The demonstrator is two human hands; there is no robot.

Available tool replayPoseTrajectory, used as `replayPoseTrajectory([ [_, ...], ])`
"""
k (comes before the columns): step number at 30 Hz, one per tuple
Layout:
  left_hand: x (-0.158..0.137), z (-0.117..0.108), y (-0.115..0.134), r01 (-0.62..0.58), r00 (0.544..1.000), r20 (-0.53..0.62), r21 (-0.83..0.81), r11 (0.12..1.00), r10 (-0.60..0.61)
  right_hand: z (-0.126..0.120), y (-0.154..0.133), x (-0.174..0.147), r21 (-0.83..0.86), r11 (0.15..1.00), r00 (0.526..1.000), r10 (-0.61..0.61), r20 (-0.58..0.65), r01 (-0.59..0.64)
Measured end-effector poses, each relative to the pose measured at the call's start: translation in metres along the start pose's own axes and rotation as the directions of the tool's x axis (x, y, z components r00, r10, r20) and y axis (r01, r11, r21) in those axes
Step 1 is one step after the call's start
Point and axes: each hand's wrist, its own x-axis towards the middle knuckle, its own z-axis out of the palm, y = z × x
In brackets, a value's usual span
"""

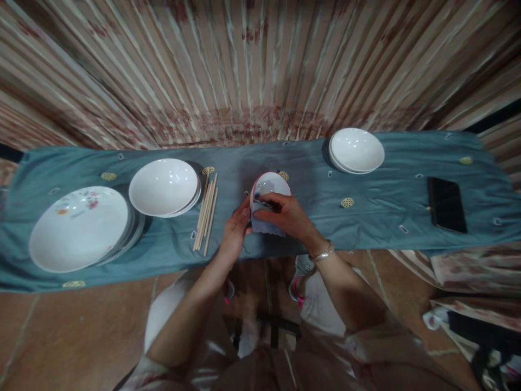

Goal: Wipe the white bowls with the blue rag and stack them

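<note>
A small white bowl with a red rim [272, 182] is tilted in front of me at the middle of the table. My left hand [236, 224] grips its left side, the thumb near the rim. A pale cloth [266, 225] hangs over the bowl's near edge. My right hand [287, 214], with a bracelet at the wrist, pinches this cloth against the rim, its fingertips reaching into the bowl. Left of my hands lies a loose bunch of wooden chopsticks [206, 214].
Stacked white bowls [163, 187] stand beyond the chopsticks, with a stack of large flowered plates [79, 231] at far left. More white bowls [357, 151] sit at the back right. A black phone [446, 205] lies on the blue-green tablecloth [386, 217]. A pleated curtain [260, 70] hangs behind.
</note>
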Motion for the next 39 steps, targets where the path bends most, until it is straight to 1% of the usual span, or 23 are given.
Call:
replayPoseTrajectory([
  [3, 0.000, 0.000, 0.000, 0.009, 0.999, 0.045, -0.005, 1.000, -0.008, 0.004, -0.004, 0.003, 0.043, 0.999, 0.998, 0.003, -0.063, -0.001],
  [6, 0.000, 0.002, 0.002, 0.009, 0.995, 0.096, -0.017, 1.000, -0.008, 0.005, -0.007, 0.005, 0.085, 0.996, 0.995, 0.030, -0.093, -0.022],
  [9, -0.002, 0.005, 0.005, -0.038, 0.992, 0.118, 0.012, 0.999, 0.037, 0.005, -0.008, 0.007, 0.092, 0.995, 0.989, 0.038, -0.142, -0.025],
  [12, -0.004, 0.008, 0.005, -0.085, 0.989, 0.125, 0.095, 0.992, 0.073, 0.005, -0.008, 0.010, 0.087, 0.996, 0.979, 0.036, -0.199, -0.019],
  [15, -0.004, 0.010, 0.001, -0.092, 0.990, 0.116, 0.141, 0.986, 0.076, 0.006, -0.007, 0.011, 0.091, 0.995, 0.977, 0.047, -0.210, -0.028],
  [20, -0.003, 0.011, -0.006, -0.108, 0.992, 0.082, 0.146, 0.983, 0.096, 0.007, -0.006, 0.014, 0.067, 0.997, 0.967, 0.042, -0.253, -0.026],
  [23, -0.003, 0.012, -0.005, -0.126, 0.989, 0.101, 0.141, 0.982, 0.112, 0.005, -0.006, 0.019, 0.089, 0.996, 0.959, 0.025, -0.282, 0.000],
  [26, -0.005, 0.013, -0.002, -0.113, 0.988, 0.117, 0.126, 0.986, 0.099, 0.002, -0.005, 0.024, 0.099, 0.995, 0.953, 0.014, -0.303, 0.016],
  [31, -0.008, 0.015, 0.003, -0.080, 0.992, 0.108, 0.124, 0.989, 0.066, -0.005, -0.002, 0.032, 0.099, 0.993, 0.934, -0.032, -0.355, 0.071],
  [36, -0.008, 0.015, 0.002, -0.070, 0.991, 0.125, 0.121, 0.990, 0.054, -0.014, 0.006, 0.040, 0.052, 0.998, 0.902, 0.007, -0.432, 0.018],
  [39, -0.008, 0.013, -0.001, -0.082, 0.988, 0.141, 0.125, 0.989, 0.064, -0.019, 0.011, 0.042, -0.005, 1.000, 0.886, -0.011, -0.464, 0.010],
])
